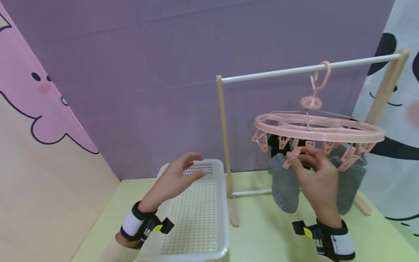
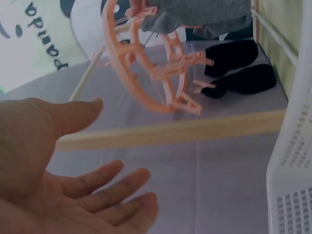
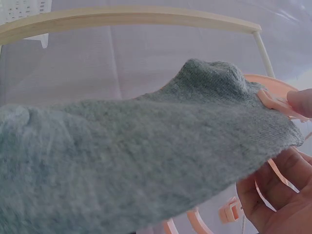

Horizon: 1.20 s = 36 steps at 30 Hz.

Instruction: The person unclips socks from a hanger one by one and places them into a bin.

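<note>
My right hand point(image 1: 319, 185) is raised under the front of a pink round clip hanger point(image 1: 314, 135). Its thumb and fingers pinch a pink clip point(image 1: 291, 158) at the top of a grey sock point(image 1: 284, 187). In the right wrist view the clip point(image 3: 275, 103) sits on the edge of that sock point(image 3: 146, 156), with the thumb on the clip. A second grey sock point(image 1: 351, 185) hangs to the right, partly behind my hand. Over the white basket point(image 1: 225, 218), my left hand point(image 1: 173, 178) holds nothing, thumb and fingers spread apart.
The hanger's hook point(image 1: 322, 78) hangs on the white bar point(image 1: 271, 74) of a wood-ended rack, whose left post point(image 1: 224, 134) stands between basket and socks. Two black socks point(image 2: 243, 80) hang from clips at the back. Several other clips point(image 1: 260, 140) dangle from the ring.
</note>
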### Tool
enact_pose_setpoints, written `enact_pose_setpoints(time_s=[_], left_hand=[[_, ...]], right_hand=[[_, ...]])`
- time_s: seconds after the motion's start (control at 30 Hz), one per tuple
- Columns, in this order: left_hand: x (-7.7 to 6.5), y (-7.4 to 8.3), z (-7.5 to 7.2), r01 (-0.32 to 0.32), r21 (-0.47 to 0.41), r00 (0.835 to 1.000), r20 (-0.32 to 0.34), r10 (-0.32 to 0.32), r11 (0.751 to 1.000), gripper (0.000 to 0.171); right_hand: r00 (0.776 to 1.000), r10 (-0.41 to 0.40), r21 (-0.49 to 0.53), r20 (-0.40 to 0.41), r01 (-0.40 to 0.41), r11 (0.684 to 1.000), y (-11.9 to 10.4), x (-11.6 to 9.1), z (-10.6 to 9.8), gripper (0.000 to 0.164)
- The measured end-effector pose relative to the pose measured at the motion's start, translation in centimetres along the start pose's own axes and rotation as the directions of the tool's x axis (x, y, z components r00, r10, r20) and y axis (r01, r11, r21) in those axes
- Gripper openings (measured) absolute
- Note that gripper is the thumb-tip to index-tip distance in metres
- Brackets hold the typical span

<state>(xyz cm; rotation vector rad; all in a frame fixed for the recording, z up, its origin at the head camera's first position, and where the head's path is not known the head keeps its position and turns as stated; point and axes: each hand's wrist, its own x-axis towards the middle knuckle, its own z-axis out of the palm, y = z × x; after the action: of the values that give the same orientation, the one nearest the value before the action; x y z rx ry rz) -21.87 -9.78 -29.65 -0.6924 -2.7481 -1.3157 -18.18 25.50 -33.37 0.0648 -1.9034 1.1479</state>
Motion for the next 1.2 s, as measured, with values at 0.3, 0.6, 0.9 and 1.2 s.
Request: enact_pose_setpoints(time_s=[0.3, 0.6, 0.9, 1.2], left_hand=[[3.4, 2.3, 4.1, -0.143, -0.116, 0.983, 0.100, 0.154, 0.983, 0.059], [6.3, 3.8, 9.5, -0.178, -0.163, 0.954, 0.214, 0.211, 0.970, 0.069], [8.8, 4.6, 13.7, -0.046, -0.449, 0.915, 0.340, 0.218, 0.892, 0.062], [8.4, 4.6, 14.1, 0.007, -0.542, 0.935, 0.301, 0.187, 0.840, 0.040]], right_hand=[[0.999, -0.005, 0.077, 0.038, 0.002, 0.997, -0.5, 0.0, 1.1, 0.026], [0.997, -0.027, 0.133, 0.065, 0.018, 0.991, -0.8, 0.0, 1.6, 0.023], [0.997, -0.015, 0.138, 0.073, 0.004, 0.990, -0.9, 0.4, 1.2, 0.023], [0.997, 0.006, 0.207, 0.076, -0.022, 0.978, -1.3, 0.5, 2.1, 0.022]])
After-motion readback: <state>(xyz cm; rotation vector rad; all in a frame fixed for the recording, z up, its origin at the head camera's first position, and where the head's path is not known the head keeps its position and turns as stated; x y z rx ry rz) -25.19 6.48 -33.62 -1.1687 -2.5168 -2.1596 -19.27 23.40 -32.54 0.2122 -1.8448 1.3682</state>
